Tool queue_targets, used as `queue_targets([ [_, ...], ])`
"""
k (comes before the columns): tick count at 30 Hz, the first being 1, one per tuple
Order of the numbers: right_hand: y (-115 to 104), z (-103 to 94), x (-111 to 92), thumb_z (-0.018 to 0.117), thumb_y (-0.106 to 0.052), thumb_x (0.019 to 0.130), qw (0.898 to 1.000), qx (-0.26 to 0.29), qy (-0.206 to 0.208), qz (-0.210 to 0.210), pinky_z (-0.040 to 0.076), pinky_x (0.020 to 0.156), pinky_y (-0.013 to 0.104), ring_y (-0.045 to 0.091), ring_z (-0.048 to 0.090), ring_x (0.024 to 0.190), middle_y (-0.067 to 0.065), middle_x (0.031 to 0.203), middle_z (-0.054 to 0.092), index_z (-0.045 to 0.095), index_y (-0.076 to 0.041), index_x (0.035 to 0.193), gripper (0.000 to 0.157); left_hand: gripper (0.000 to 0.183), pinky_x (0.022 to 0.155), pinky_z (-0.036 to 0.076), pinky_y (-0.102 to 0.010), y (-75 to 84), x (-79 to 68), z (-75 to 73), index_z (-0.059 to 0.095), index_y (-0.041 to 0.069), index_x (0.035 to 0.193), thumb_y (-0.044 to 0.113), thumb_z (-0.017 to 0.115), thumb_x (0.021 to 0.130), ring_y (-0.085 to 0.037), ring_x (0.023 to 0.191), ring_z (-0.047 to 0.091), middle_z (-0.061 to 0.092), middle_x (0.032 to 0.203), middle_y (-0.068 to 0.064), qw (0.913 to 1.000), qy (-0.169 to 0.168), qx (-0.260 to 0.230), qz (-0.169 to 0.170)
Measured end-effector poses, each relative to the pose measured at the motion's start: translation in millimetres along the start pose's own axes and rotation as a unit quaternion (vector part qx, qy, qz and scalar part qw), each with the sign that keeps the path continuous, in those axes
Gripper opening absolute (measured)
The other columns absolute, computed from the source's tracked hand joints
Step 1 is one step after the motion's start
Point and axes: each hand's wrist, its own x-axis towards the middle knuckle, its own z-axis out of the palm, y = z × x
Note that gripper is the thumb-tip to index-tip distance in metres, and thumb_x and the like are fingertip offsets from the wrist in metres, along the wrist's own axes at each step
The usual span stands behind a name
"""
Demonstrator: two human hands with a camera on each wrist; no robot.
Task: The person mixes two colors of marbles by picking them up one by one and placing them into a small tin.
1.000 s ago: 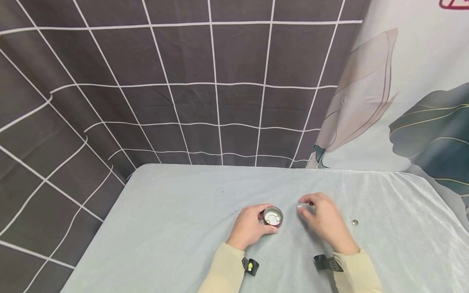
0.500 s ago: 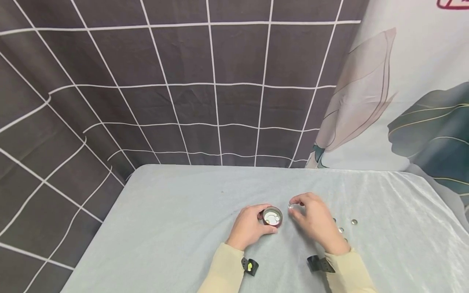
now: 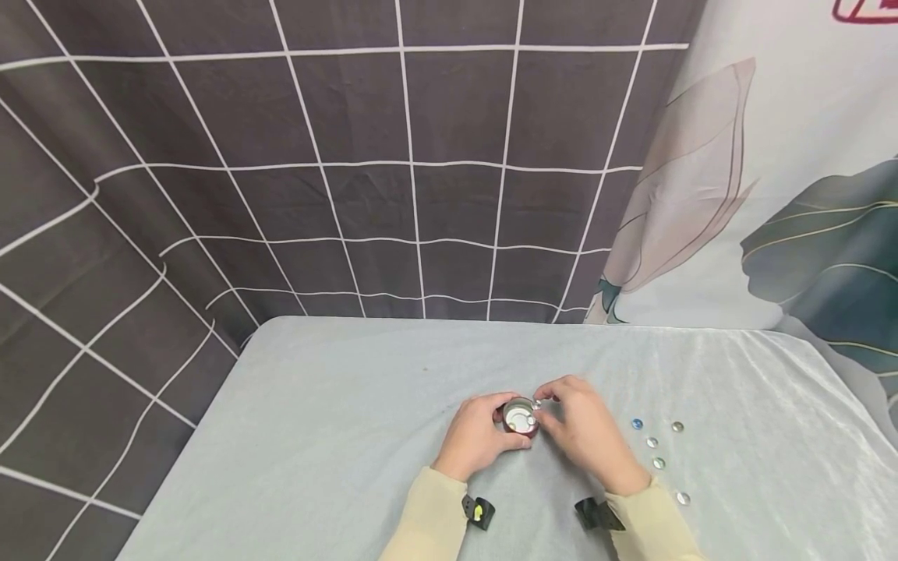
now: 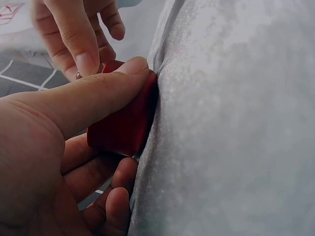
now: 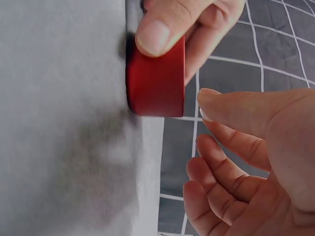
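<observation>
Grips red tin [image 5: 156, 93] with left hand [image 3: 479, 433]; pinches clear bead [image 3: 537, 405] at tin's right edge with right hand [image 3: 588, 432], with loose beads [image 3: 652, 442] right of tin.

Red tin [image 5: 157, 86] partly covered by left hand [image 3: 479, 430]; piece [image 3: 537, 405] in right hand [image 3: 581, 428] too small to identify.

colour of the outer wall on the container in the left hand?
Red; the container shows it best in the right wrist view.
</observation>
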Motion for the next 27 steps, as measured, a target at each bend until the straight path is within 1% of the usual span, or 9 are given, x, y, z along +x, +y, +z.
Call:
queue_targets([
  [8, -7.0, 7.2, -0.8, 0.083, -0.002, 0.076, 1.0, 0.002, -0.01, 0.002, 0.05, 0.079, 0.043, 0.022, 0.059, 0.087, 0.004, 0.092, 0.065, 0.071, -0.008, 0.09, 0.02, 0.06, 0.08, 0.048, -0.027, -0.9, -0.5, 0.3, 0.072, 0.018, 0.124, 0.03, 0.093, 0.07, -0.004, 0.086, 0.058, 0.071, 0.104, 0.008, 1.0, -0.007, -0.003, -0.001],
  [13, -10.2, 10.8, -1.0, 0.083, -0.003, 0.077, 1.0, 0.005, -0.017, 0.004, 0.051, 0.081, 0.044, 0.024, 0.06, 0.092, 0.003, 0.093, 0.064, 0.071, -0.008, 0.091, 0.019, 0.06, 0.081, 0.049, -0.027, -0.2, -0.1, -0.1, 0.071, 0.018, 0.125, 0.032, 0.092, 0.071, -0.004, 0.087, 0.058, 0.071, 0.106, 0.008, 0.9999, -0.009, 0.002, -0.004],
  [20, -13.1, 13.5, -2.0, 0.083, -0.003, 0.078, 1.0, 0.01, -0.019, 0.001, 0.052, 0.083, 0.044, 0.024, 0.061, 0.095, 0.002, 0.093, 0.063, 0.071, -0.009, 0.092, 0.019, 0.058, 0.081, 0.049, -0.026, 0.3, 0.5, -0.1, 0.072, 0.017, 0.123, 0.032, 0.092, 0.071, -0.004, 0.086, 0.059, 0.072, 0.103, 0.008, 0.9999, -0.002, 0.01, 0.013],
  [24, -13.9, 15.4, -1.5, 0.083, -0.004, 0.078, 1.0, 0.01, -0.018, 0.0, 0.052, 0.084, 0.044, 0.025, 0.061, 0.095, 0.002, 0.094, 0.064, 0.071, -0.008, 0.091, 0.019, 0.058, 0.082, 0.05, -0.027, -0.1, -0.2, -0.1, 0.072, 0.016, 0.125, 0.032, 0.092, 0.072, -0.005, 0.087, 0.06, 0.072, 0.104, 0.006, 0.9998, -0.001, 0.012, 0.014],
  [27, -14.4, 16.6, -1.0, 0.083, -0.004, 0.079, 1.0, 0.006, -0.017, -0.004, 0.052, 0.084, 0.043, 0.025, 0.061, 0.095, 0.002, 0.094, 0.064, 0.071, -0.008, 0.091, 0.018, 0.059, 0.081, 0.049, -0.027, -0.5, -0.5, 0.2, 0.071, 0.016, 0.126, 0.031, 0.091, 0.072, -0.006, 0.086, 0.059, 0.072, 0.103, 0.006, 0.9999, -0.003, 0.011, 0.008],
])
